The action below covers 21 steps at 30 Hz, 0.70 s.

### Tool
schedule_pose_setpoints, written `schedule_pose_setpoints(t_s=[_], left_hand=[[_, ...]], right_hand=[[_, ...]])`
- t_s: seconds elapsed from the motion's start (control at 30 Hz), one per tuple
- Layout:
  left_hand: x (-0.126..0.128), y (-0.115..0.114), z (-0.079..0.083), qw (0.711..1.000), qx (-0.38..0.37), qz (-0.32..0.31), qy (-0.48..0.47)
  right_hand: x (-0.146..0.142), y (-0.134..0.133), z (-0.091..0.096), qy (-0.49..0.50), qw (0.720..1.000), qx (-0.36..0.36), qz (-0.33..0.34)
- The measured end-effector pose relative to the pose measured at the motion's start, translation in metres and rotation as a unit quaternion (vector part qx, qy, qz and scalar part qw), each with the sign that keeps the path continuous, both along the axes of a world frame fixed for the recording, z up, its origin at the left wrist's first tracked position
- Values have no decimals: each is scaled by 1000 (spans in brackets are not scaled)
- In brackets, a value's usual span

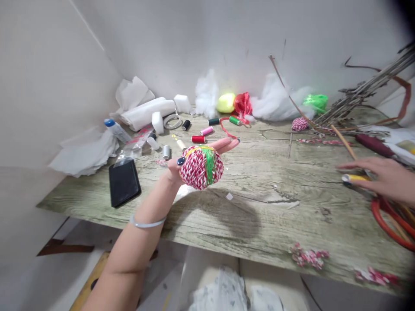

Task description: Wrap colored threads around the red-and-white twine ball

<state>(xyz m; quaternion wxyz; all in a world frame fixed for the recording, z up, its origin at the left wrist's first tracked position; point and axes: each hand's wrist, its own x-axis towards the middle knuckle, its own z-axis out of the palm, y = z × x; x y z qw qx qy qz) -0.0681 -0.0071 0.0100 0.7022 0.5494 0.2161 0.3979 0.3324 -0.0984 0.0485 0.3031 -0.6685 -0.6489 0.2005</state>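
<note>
- The left hand [176,169] grasps a red-and-white yarn ball [194,169], thumb against its side and fingers stretched out behind it.
- The yarn ball, crossed by a green band [210,166] and a yellow strand [202,147], is held up over the wood-grain surface [210,235], left of its middle; its shadow falls toward the front edge.
- The right hand [387,177] is spread low near the right edge, beside a yellow piece [358,177]; I cannot tell whether it grips that.
- Just below this hand lies an orange-red looped handle [375,214]; a wooden stick [343,142] and a dark red handle [374,145] lie beyond its fingers.
- Behind the yarn ball, toward the back edge, lie red [198,139], pink [206,130] and green [234,120] spools.
- A black phone [125,183] lies near the front left corner, with white sheets [86,153] along the left edge.
- Along the back edge stand white fluff [206,95], a yellow bundle [226,103], a red bundle [242,104] and a green bundle [316,103].
- A smaller red-and-white ball [300,124] lies near the back right corner, beside dry twigs [363,93].
- Pink-and-white scraps [308,255] lie at the front edge, toward the right.
</note>
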Motion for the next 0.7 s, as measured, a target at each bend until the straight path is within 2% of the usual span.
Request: schedule_pose_setpoints(t_s=[0.13,0.23,0.33,0.4,0.47,0.57,0.7], left_hand=[[9,-11,7,989,95,-114,4],[16,-15,4,974,121,-190,26],[21,-18,-1,961,131,-235,55],[23,-19,-2,959,127,-245,70],[23,-19,0,958,126,-246,79],[21,-19,3,958,124,-248,79],[19,-23,5,968,79,-227,71]], right_hand=[[-66,-9,0,89,995,-8,49],[-111,-10,-11,164,983,-40,77],[-144,-3,-24,257,956,-79,118],[-154,2,-31,283,945,-96,133],[-155,4,-36,281,947,-88,131],[-148,3,-37,290,948,-51,125],[-139,1,-38,296,946,-45,126]])
